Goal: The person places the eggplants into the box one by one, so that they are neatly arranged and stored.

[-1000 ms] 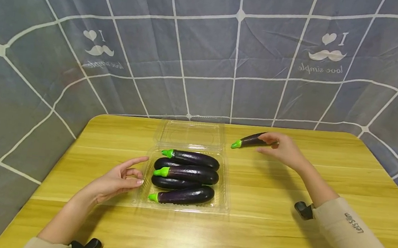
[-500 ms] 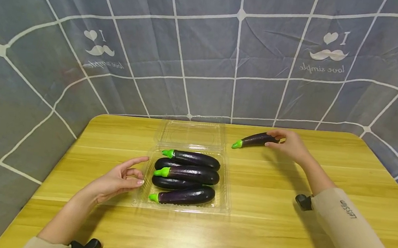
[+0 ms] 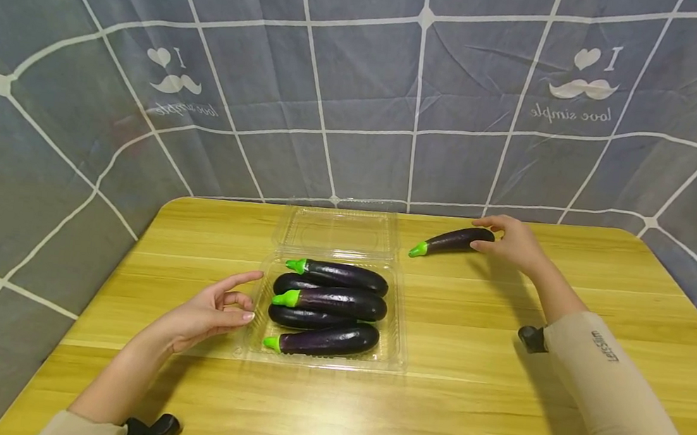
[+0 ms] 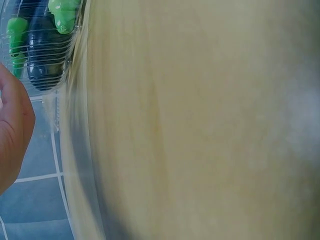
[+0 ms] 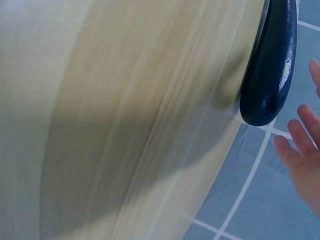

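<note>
Several dark purple eggplants (image 3: 329,339) with green stems lie piled in a clear plastic clamshell box (image 3: 394,353). My left hand (image 3: 207,316) is beside the box's left edge, its fingers loosely bent and holding nothing; I cannot tell whether the fingertips touch the rim. A single eggplant (image 3: 454,241) rests on the table to the right of the box, stem pointing left. Around its blunt end is my right hand (image 3: 514,245), thumb in front and fingers behind. The right wrist view shows those fingers (image 5: 300,142) spread and apart from the eggplant (image 5: 270,70).
The box's transparent lid (image 3: 340,234) lies folded back behind it. Under everything is a wooden table (image 3: 463,400) with rounded back corners. A grey curtain (image 3: 368,92) with white lines hangs along the back and sides.
My right hand has moved right, from over the eggplant's middle to its blunt end. My left hand has stayed in place. The view has tilted slightly.
</note>
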